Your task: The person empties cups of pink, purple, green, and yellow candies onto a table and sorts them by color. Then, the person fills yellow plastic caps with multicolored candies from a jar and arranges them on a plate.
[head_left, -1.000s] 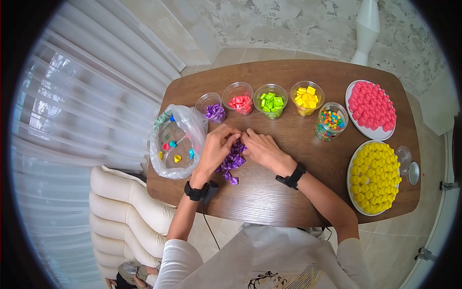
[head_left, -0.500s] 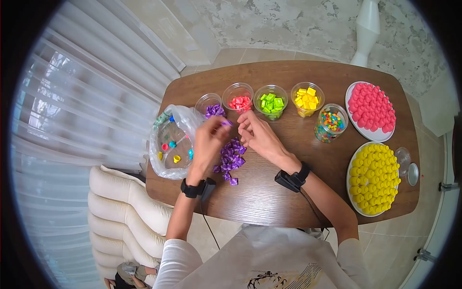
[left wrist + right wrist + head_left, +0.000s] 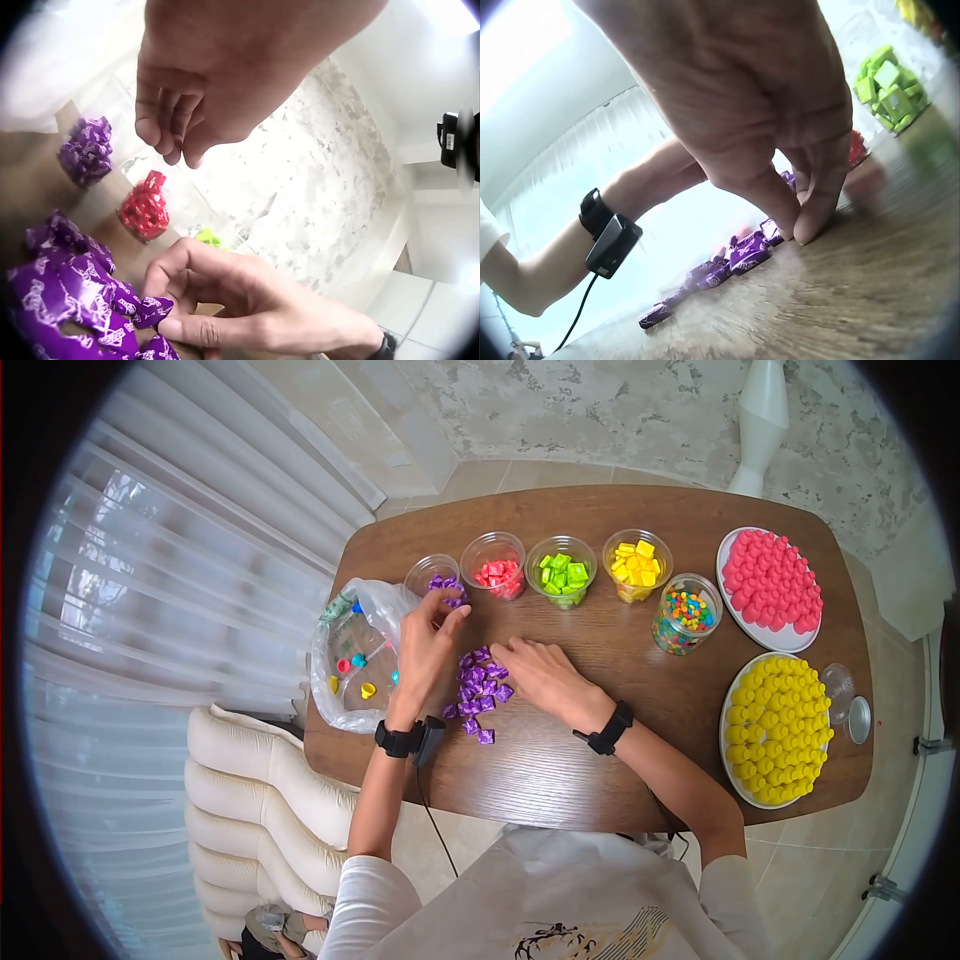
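Note:
Small purple wrapped candies (image 3: 476,705) lie in a loose pile on the wooden table, between my two hands. My left hand (image 3: 425,650) reaches to the clear plastic cup (image 3: 424,568) of purple candies, its fingertips overlapping the cup's near rim in the head view. Its fingers are relaxed, with nothing visible in them in the left wrist view. At the pile's right edge, my right hand (image 3: 548,678) pinches a purple candy (image 3: 152,310) between thumb and forefinger, down by the tabletop.
Further cups hold red (image 3: 497,573), green (image 3: 565,572) and yellow (image 3: 638,567) candies. Beside them stands a jar of colourful pieces (image 3: 690,610). Two plates of pink (image 3: 772,580) and yellow (image 3: 778,730) pieces sit right. An open plastic bag (image 3: 352,718) lies left.
Both hands rose off the pile, the left one carrying a purple candy. The left has since reached the purple cup and its candy no longer shows; the right has come back down to the pile.

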`<state>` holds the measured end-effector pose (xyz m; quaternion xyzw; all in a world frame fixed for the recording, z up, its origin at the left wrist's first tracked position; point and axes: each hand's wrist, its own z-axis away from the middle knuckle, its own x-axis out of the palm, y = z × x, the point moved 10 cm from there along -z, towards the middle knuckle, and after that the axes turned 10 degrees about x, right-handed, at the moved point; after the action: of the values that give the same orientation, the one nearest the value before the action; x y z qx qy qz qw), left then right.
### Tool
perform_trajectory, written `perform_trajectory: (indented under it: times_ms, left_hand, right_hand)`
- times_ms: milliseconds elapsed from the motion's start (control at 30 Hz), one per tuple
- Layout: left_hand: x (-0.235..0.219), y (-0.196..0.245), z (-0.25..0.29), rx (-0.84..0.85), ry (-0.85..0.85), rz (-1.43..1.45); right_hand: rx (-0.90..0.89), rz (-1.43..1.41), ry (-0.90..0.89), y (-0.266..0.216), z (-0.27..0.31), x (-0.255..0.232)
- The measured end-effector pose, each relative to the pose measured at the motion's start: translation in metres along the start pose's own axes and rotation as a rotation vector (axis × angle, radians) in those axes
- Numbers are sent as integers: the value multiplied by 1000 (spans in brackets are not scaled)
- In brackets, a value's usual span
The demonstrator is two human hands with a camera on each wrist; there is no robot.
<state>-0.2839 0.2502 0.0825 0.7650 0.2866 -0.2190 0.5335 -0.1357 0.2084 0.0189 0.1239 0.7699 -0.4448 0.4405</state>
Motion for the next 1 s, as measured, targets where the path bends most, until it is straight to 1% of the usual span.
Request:
perform_trajectory:
  times_ms: [33, 100, 167, 233, 267, 300, 333, 367, 400, 433, 467, 533, 567, 633, 667, 733, 767, 800, 867, 900, 933, 1000]
  left_hand:
    - [0, 1, 1, 2, 0, 2]
    - [2, -2, 5, -45, -23, 4]
    - [6, 1, 8, -28, -54, 27]
    - [11, 5, 11, -12, -83, 52]
    - [22, 9, 13, 14, -178, 53]
    - [32, 14, 16, 39, -271, 55]
    - [33, 18, 18, 39, -269, 56]
    - [38, 28, 20, 99, -304, 44]
    - [43, 37, 22, 161, -339, 33]
    - [43, 34, 22, 105, -329, 90]
    - [42, 33, 21, 105, -329, 92]
    - [36, 25, 17, 46, -342, 86]
    - [33, 25, 15, 45, -341, 86]
    - [6, 30, 3, 107, -144, -18]
    - [3, 28, -3, 107, -144, -19]
    - [-36, 12, -17, 33, 157, -51]
    - [-45, 6, -22, 31, 193, -132]
    - [-48, 1, -22, 33, 195, -133]
    - [-41, -6, -25, -8, 89, -292]
    - [-38, -5, -22, -5, 87, -291]
    - [-31, -2, -17, -19, 69, -256]
    - [-20, -1, -9, -40, 50, -221]
  right_hand:
    - [20, 24, 1, 3, 0, -1]
    - [22, 23, -8, 4, -1, -1]
    - [23, 19, -19, 5, -5, -2]
    - [129, -58, -26, 18, -13, -9]
    - [129, -58, -27, 17, -17, -14]
    - [187, -185, 6, 23, -20, -23]
    - [245, -311, 39, 28, -22, -29]
    - [244, -310, 37, 28, -25, -29]
    - [240, -383, 88, 28, -26, -35]
    - [236, -455, 139, 29, -26, -39]
    - [238, -454, 139, 30, -28, -39]
    - [222, -616, 117, 30, -31, -37]
    - [222, -617, 116, 29, -31, -38]
    - [235, -631, 87, 26, -30, -37]
    - [235, -631, 88, 24, -27, -38]
    - [219, -414, -21, 13, -22, -27]
    - [201, -357, -79, 10, -20, -17]
    - [199, -357, -77, 7, -17, -11]
    - [59, -51, -71, -11, -5, 4]
    - [13, -75, -55, -15, 5, 8]
    - [17, -77, -54, -16, 4, 7]
    - [46, 31, -173, -16, 4, 21]
